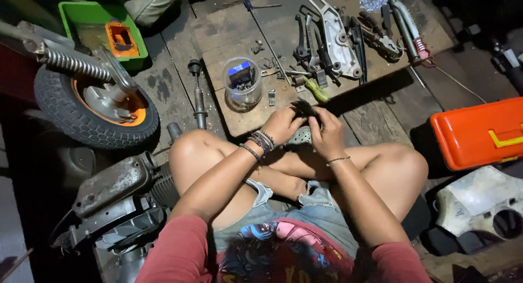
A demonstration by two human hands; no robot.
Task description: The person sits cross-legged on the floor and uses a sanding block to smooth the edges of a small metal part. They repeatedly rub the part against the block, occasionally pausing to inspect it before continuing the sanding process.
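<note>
1. Grip: left hand (283,125) and right hand (328,131) are both closed, fingers curled, on one small dark part (304,108) held between them above the crossed legs, just off the near edge of the wooden board (239,29). A perforated metal piece (299,136) shows below the hands; whether it belongs to the dark part cannot be told.
2. Orientation: the dark part is mostly covered by fingers. Its visible end pokes up and away from the person, toward the board. Its long axis seems to run near-to-far, but this is a judgement only.
3. Handling note: the work looks like fine fingertip work; one hand holding the piece firm while the other works it would likely suit best, over the lap so loose bits are not lost.
4. Left of the board: green tray (73,13), tyred wheel (95,106) with coil spring (73,65), engine casing (111,187) at the near left.
5. On the board: clear plastic tub (242,84) near its left edge, long screwdriver (262,26), yellow-handled tool (314,90) at the near edge, metal bracket (335,35), levers (403,26) toward the far right corner.
6. Right: orange toolbox (479,133), white cover (482,204).
</note>
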